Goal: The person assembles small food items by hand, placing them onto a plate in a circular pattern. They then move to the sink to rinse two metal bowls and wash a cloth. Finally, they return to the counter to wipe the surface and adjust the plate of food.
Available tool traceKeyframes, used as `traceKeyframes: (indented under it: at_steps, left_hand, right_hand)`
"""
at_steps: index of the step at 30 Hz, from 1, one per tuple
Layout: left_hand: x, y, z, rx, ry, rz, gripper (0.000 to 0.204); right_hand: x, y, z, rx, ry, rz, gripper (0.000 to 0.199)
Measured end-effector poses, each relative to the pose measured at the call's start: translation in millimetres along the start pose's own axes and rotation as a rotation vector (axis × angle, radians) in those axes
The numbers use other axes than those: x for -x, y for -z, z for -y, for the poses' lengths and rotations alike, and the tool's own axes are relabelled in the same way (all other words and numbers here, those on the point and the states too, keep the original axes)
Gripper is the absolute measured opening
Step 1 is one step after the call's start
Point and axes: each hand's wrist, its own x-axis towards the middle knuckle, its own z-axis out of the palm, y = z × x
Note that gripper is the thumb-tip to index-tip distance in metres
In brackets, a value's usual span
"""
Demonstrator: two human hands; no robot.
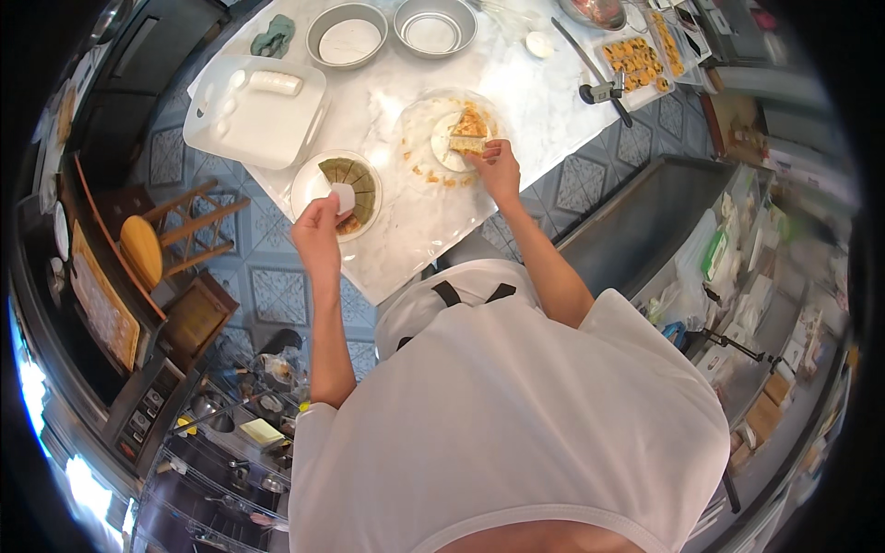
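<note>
My left hand [319,230] is closed on a small white flat piece [344,197], held over a white plate [300,189]. On that plate lie green cake slices [359,181] in a fan, with an orange-brown piece [348,225] at the near side. My right hand [499,172] pinches a pale-sided cake slice [466,145] at its near edge. The slice sits on a white round [444,152] within a clear round board [412,138] strewn with orange crumbs. Another orange-topped slice [472,118] stands right behind it.
A translucent white bin [253,124] holds a white roll [276,83]. Two round metal pans [348,37] and a green cloth [273,37] lie at the back. Farther right are a black clamp arm [601,92] and trays of small yellow pastries [634,63]. A wooden stool [141,249] stands left.
</note>
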Motion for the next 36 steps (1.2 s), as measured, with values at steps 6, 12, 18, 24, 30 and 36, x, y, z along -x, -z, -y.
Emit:
traceKeyframes:
  at_steps: [6, 12, 18, 24, 30, 36]
  left_hand:
    - [12, -16, 11, -0.094, -0.043, 0.030, 0.019]
    - [22, -35, 4, 0.044, -0.016, -0.017, 0.044]
    - [26, -42, 11, 0.040, 0.086, 0.084, 0.022]
    - [38, -56, 8, -0.380, -0.134, 0.126, 0.023]
    - [42, -59, 26, -0.174, -0.058, 0.175, 0.023]
    - [46, -60, 27, 0.301, 0.255, 0.188, 0.032]
  right_hand:
    - [18, -10, -6, 0.352, 0.406, -0.245, 0.046]
    - [25, 14, 4, 0.063, 0.152, 0.072, 0.043]
    - [60, 58, 62, -0.520, -0.129, 0.542, 0.046]
    - [120, 43, 143, -1.130, -0.209, 1.043, 0.051]
    - [127, 5, 135, -1.180, -0.267, 0.963, 0.049]
    - [117, 2, 104, -0.852, -0.131, 0.812, 0.051]
